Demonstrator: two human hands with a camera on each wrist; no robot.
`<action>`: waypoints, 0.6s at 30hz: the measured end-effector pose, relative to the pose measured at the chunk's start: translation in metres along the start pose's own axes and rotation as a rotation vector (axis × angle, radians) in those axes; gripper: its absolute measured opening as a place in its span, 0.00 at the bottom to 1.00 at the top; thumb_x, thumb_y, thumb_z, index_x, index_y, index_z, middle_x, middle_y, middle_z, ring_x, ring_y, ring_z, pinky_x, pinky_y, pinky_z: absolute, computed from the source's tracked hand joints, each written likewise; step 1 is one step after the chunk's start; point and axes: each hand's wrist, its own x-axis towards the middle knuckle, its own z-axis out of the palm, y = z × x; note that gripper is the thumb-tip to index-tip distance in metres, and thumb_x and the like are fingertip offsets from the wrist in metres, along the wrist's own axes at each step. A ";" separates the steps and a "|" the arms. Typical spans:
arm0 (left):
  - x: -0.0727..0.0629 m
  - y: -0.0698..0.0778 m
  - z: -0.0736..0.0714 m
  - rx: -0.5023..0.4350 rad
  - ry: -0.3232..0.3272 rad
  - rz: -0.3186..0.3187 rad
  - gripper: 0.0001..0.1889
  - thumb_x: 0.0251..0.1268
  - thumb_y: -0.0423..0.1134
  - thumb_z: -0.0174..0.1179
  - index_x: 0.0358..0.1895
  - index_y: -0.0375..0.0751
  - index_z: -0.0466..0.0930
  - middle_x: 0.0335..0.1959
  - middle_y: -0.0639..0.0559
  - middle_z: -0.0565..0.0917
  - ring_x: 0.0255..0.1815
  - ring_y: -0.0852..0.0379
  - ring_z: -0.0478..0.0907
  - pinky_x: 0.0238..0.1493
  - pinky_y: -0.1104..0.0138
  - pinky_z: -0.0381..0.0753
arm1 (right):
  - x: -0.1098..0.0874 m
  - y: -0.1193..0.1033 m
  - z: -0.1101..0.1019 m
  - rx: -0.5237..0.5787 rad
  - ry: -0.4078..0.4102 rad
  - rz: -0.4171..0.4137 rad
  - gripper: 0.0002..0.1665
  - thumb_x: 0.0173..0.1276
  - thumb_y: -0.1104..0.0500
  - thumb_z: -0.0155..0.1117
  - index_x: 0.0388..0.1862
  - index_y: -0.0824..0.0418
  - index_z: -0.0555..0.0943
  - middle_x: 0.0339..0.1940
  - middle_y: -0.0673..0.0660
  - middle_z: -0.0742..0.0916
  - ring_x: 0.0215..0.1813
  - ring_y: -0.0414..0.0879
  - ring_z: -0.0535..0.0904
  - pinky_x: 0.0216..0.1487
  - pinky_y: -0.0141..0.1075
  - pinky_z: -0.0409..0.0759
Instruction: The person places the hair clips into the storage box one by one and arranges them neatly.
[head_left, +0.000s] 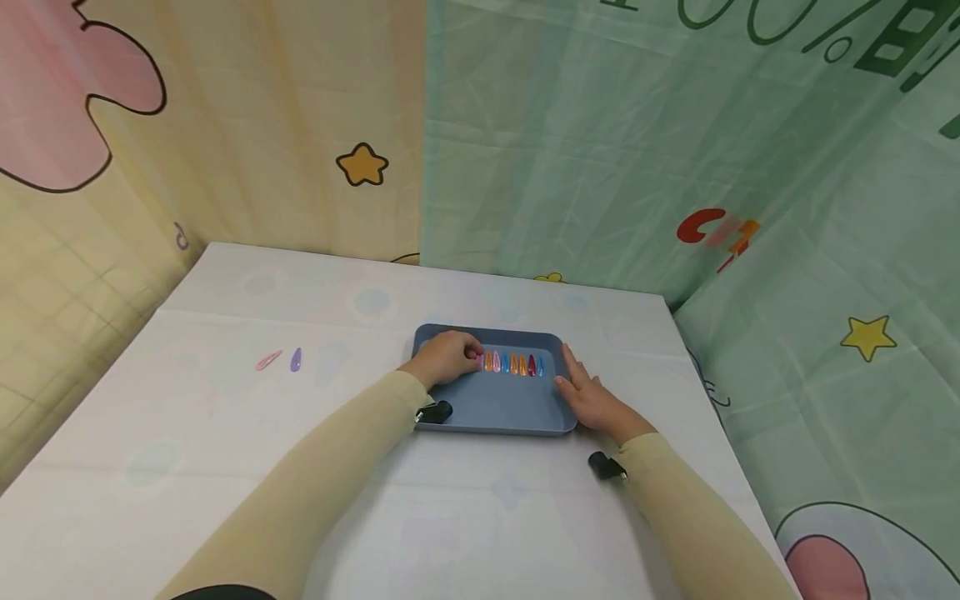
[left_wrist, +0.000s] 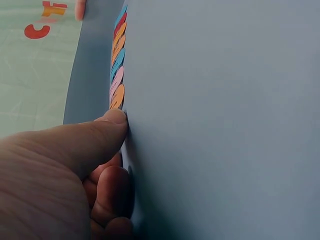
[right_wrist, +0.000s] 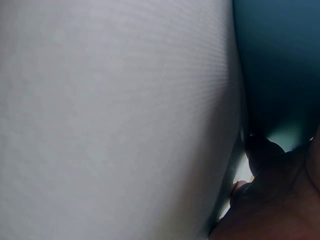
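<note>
A row of several colourful snap hair clips (head_left: 513,363) lies side by side in the blue-grey tray (head_left: 495,408), in orange, pink, blue and dark red. At the row's left end my left hand (head_left: 444,357) pinches a pinkish-purple hair clip (head_left: 478,358), mostly covered by the fingers. In the left wrist view, the thumb (left_wrist: 112,122) presses down right beside the nearest orange clip (left_wrist: 117,96). My right hand (head_left: 596,406) rests along the tray's right rim with its fingers extended; in the right wrist view it is dark against the tray's side.
Two more hair clips, one pink (head_left: 267,360) and one purple (head_left: 296,359), lie on the white tablecloth (head_left: 187,400) left of the tray. Printed curtains (head_left: 555,167) hang behind and beside the table. A black wrist camera (head_left: 435,412) overlaps the tray's near left corner.
</note>
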 end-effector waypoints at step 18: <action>-0.002 0.002 -0.002 0.002 -0.011 -0.022 0.18 0.71 0.45 0.70 0.60 0.44 0.87 0.49 0.52 0.88 0.48 0.57 0.81 0.57 0.59 0.81 | 0.000 0.002 0.000 -0.001 0.001 -0.016 0.42 0.90 0.47 0.34 0.88 0.56 0.27 0.89 0.65 0.41 0.88 0.67 0.33 0.82 0.67 0.26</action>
